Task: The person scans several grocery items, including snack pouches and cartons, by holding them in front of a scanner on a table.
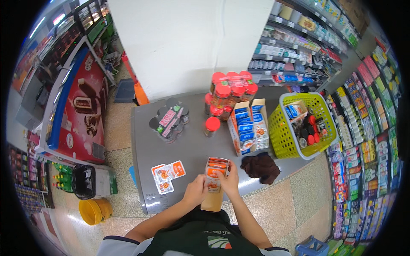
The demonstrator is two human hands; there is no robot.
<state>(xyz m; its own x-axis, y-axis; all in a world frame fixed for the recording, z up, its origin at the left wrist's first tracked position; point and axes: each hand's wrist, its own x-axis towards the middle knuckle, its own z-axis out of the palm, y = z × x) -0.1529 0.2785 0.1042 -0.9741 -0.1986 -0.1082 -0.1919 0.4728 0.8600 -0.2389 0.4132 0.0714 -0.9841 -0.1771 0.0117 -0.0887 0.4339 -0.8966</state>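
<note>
My left hand (195,190) grips the left side of a narrow cardboard display box (212,203) held over the table's front edge. Orange-and-white snack sachets (214,179) stand packed inside it. On the box's right side is my right hand (231,179), its thumb against the front sachet. A few loose sachets of the same kind (167,174) lie overlapping on the table to the left. Beyond the box, to the right, two open cartons (237,140) hold blue-and-white sachets. A dark brown cloth (261,168) lies crumpled near my right hand.
On the grey table (192,150) stand shrink-wrapped dark-lidded jars (169,120), stacked red-lidded jars (233,89) and a single jar (212,126). A yellow-green basket (283,137) with jars sits at the right end. A chest freezer (83,102), yellow bucket (94,211) and store shelves (362,153) surround the table.
</note>
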